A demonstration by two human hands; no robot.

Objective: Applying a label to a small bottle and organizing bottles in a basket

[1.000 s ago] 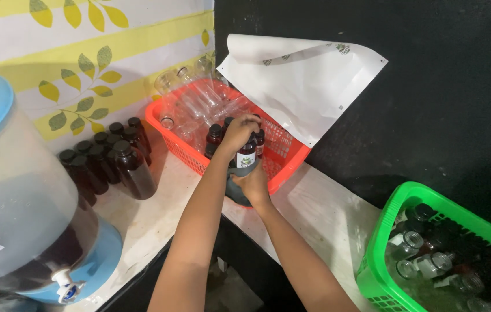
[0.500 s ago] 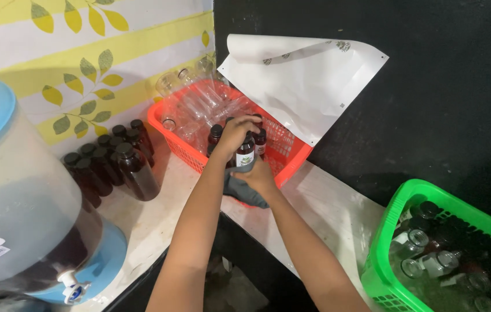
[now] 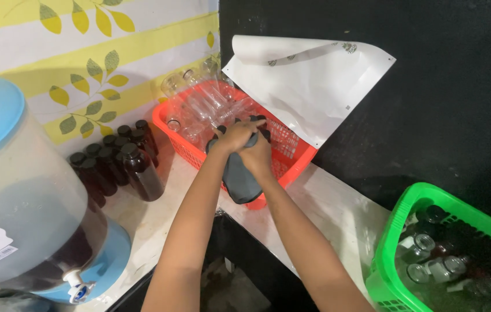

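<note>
Both my hands are closed together above the front edge of the red basket (image 3: 297, 164). My left hand (image 3: 235, 137) is on top, gripping a dark grey cloth (image 3: 239, 182) that hangs down below the hands. My right hand (image 3: 261, 159) holds a dark bottle (image 3: 261, 123) from below and behind. The cloth and fingers cover nearly all of the bottle; only a dark bit of its top shows.
The red basket holds several clear empty bottles (image 3: 202, 107). Several dark filled bottles (image 3: 121, 159) stand on the pale counter (image 3: 338, 211) at left, beside a large dispenser (image 3: 20, 214) with a blue lid and tap. A green basket (image 3: 392, 228) with bottles sits at lower right. A white sheet (image 3: 309, 81) hangs on the black wall.
The bottle's label was visible between my hands before; now the grey cloth is wrapped up over it. My hands stayed above the basket's front edge.
</note>
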